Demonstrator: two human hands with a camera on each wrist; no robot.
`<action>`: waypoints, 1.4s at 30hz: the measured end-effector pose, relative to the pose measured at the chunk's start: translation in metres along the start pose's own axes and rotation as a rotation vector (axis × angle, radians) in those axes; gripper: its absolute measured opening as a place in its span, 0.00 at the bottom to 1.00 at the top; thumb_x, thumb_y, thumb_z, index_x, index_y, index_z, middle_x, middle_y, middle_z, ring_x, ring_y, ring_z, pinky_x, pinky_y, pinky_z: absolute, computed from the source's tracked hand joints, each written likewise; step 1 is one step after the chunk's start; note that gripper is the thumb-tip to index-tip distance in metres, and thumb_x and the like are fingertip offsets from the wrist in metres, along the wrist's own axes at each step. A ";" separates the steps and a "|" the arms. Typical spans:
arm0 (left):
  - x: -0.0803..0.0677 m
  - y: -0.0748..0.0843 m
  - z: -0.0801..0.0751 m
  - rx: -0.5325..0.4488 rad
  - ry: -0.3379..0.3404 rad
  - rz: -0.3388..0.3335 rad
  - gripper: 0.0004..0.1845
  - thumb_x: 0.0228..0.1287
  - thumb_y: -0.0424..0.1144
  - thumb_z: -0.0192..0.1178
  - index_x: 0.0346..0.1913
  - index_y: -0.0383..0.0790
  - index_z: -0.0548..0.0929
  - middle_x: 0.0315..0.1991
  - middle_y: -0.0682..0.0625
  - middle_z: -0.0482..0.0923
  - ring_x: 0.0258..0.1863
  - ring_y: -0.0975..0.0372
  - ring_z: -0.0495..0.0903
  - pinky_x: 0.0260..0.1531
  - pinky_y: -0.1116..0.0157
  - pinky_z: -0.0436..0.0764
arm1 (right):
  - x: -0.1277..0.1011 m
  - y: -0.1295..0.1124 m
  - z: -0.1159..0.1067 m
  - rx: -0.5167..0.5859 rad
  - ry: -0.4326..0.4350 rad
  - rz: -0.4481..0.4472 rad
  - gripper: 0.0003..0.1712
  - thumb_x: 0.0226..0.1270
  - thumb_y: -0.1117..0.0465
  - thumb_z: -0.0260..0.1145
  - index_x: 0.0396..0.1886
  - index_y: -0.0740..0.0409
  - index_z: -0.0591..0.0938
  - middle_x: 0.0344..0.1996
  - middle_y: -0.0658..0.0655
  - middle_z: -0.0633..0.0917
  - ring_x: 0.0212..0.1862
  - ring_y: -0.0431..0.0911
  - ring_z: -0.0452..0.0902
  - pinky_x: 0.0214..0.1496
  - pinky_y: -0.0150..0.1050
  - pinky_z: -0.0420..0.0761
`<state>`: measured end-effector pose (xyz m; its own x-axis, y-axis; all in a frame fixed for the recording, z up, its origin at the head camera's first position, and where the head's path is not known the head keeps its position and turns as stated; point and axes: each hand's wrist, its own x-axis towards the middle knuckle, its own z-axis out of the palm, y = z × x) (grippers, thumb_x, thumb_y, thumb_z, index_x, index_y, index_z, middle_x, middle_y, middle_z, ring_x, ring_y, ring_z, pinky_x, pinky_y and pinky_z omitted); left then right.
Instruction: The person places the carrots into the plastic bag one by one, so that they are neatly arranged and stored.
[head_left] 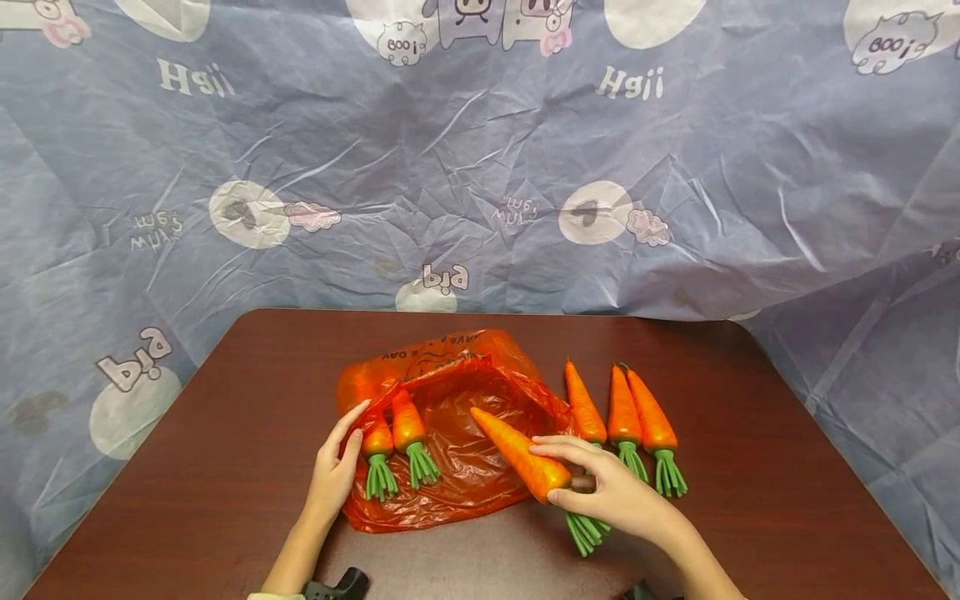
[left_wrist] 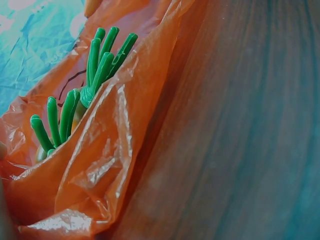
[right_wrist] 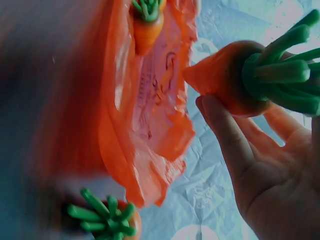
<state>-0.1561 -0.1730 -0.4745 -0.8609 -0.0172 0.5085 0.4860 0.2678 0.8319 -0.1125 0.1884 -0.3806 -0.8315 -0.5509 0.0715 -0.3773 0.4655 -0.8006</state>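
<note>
An orange-red plastic bag [head_left: 468, 479] lies mouth toward me on the table. Two carrots with green stalks, one carrot [head_left: 408, 421] beside another carrot [head_left: 378, 437], lie in its left part. At the bag's left edge, my left hand [head_left: 330, 475] holds the plastic between thumb and fingers; the left wrist view barely shows those fingers. My right hand [head_left: 626, 496] grips a carrot [head_left: 521, 454] near its thick end, above the bag's right side. This carrot's tip points up and left over the bag, its stalks [right_wrist: 282, 72] toward me.
Right of the bag lie three more carrots: one carrot [head_left: 583, 404] beside the bag's edge, then a carrot [head_left: 624, 408] and another carrot [head_left: 654, 412] close together. The brown table [head_left: 780, 467] ends at a printed grey-blue cloth [head_left: 480, 167] hanging behind.
</note>
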 end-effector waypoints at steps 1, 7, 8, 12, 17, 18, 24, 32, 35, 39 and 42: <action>0.000 0.000 0.000 -0.001 -0.008 0.001 0.20 0.68 0.29 0.45 0.62 0.37 0.69 0.59 0.62 0.69 0.58 0.79 0.64 0.57 0.84 0.61 | 0.001 0.000 0.003 0.003 0.004 -0.004 0.26 0.61 0.53 0.62 0.61 0.44 0.70 0.61 0.56 0.70 0.61 0.42 0.66 0.47 0.36 0.79; 0.001 0.001 0.000 -0.008 0.005 -0.020 0.20 0.68 0.30 0.45 0.61 0.38 0.69 0.60 0.55 0.70 0.58 0.79 0.65 0.57 0.84 0.61 | 0.008 -0.002 0.019 0.002 0.023 -0.011 0.27 0.60 0.51 0.63 0.60 0.43 0.71 0.60 0.54 0.70 0.56 0.47 0.71 0.47 0.33 0.79; 0.000 0.001 0.000 -0.008 0.011 -0.027 0.20 0.68 0.30 0.45 0.61 0.38 0.70 0.59 0.55 0.70 0.58 0.79 0.65 0.57 0.84 0.61 | 0.010 -0.002 0.022 0.003 0.022 -0.010 0.27 0.60 0.50 0.63 0.60 0.43 0.71 0.60 0.53 0.70 0.56 0.47 0.71 0.47 0.33 0.79; 0.000 0.001 0.000 -0.018 0.018 -0.038 0.19 0.68 0.31 0.46 0.61 0.40 0.70 0.59 0.55 0.71 0.58 0.78 0.65 0.57 0.84 0.61 | 0.017 -0.007 0.029 -0.023 0.024 -0.016 0.27 0.59 0.49 0.63 0.59 0.42 0.72 0.61 0.51 0.70 0.56 0.47 0.71 0.49 0.33 0.78; 0.001 0.000 0.001 -0.012 0.025 -0.021 0.19 0.68 0.30 0.46 0.61 0.39 0.71 0.59 0.55 0.71 0.58 0.78 0.65 0.57 0.84 0.61 | 0.029 -0.010 0.034 -0.120 0.026 -0.024 0.27 0.59 0.45 0.61 0.60 0.38 0.71 0.62 0.47 0.69 0.62 0.47 0.67 0.57 0.47 0.73; 0.001 0.000 0.000 -0.010 0.020 -0.017 0.19 0.68 0.30 0.46 0.61 0.39 0.70 0.59 0.55 0.71 0.58 0.78 0.65 0.57 0.84 0.61 | 0.031 -0.010 0.035 -0.137 0.025 -0.025 0.27 0.60 0.45 0.61 0.61 0.38 0.70 0.62 0.47 0.69 0.63 0.47 0.66 0.58 0.50 0.72; 0.000 0.000 -0.001 -0.010 -0.006 -0.027 0.20 0.68 0.31 0.45 0.62 0.39 0.69 0.59 0.64 0.69 0.59 0.79 0.64 0.58 0.84 0.60 | 0.050 -0.006 0.041 -0.161 0.002 -0.037 0.28 0.62 0.46 0.60 0.62 0.43 0.70 0.64 0.52 0.67 0.64 0.52 0.64 0.59 0.55 0.69; 0.000 0.003 0.001 -0.014 0.020 -0.018 0.20 0.67 0.29 0.46 0.61 0.37 0.70 0.59 0.49 0.71 0.58 0.79 0.65 0.57 0.84 0.61 | 0.079 -0.001 0.052 -0.198 0.002 -0.034 0.28 0.60 0.53 0.62 0.61 0.45 0.71 0.63 0.52 0.68 0.62 0.51 0.67 0.56 0.51 0.73; 0.000 0.004 0.002 -0.021 0.030 -0.016 0.19 0.67 0.29 0.46 0.60 0.37 0.70 0.58 0.46 0.71 0.57 0.79 0.66 0.57 0.84 0.61 | 0.089 0.000 0.057 -0.214 0.013 -0.035 0.28 0.60 0.53 0.62 0.61 0.45 0.71 0.63 0.52 0.68 0.62 0.51 0.67 0.57 0.51 0.72; 0.000 0.003 0.001 -0.018 0.023 -0.007 0.20 0.67 0.29 0.46 0.61 0.37 0.70 0.59 0.50 0.71 0.58 0.79 0.65 0.57 0.84 0.61 | 0.102 0.001 0.063 -0.229 0.025 -0.033 0.28 0.60 0.53 0.62 0.61 0.46 0.71 0.63 0.52 0.68 0.63 0.52 0.65 0.60 0.51 0.70; -0.001 0.001 0.001 -0.011 0.018 0.009 0.20 0.67 0.29 0.46 0.61 0.38 0.70 0.59 0.53 0.71 0.58 0.78 0.65 0.57 0.84 0.61 | 0.111 0.001 0.067 -0.233 0.034 -0.040 0.28 0.60 0.53 0.62 0.61 0.48 0.71 0.63 0.53 0.68 0.63 0.52 0.66 0.60 0.51 0.71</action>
<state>-0.1551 -0.1718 -0.4741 -0.8537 -0.0321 0.5198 0.4955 0.2570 0.8297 -0.1775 0.0810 -0.4133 -0.8258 -0.5504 0.1233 -0.4906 0.5931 -0.6384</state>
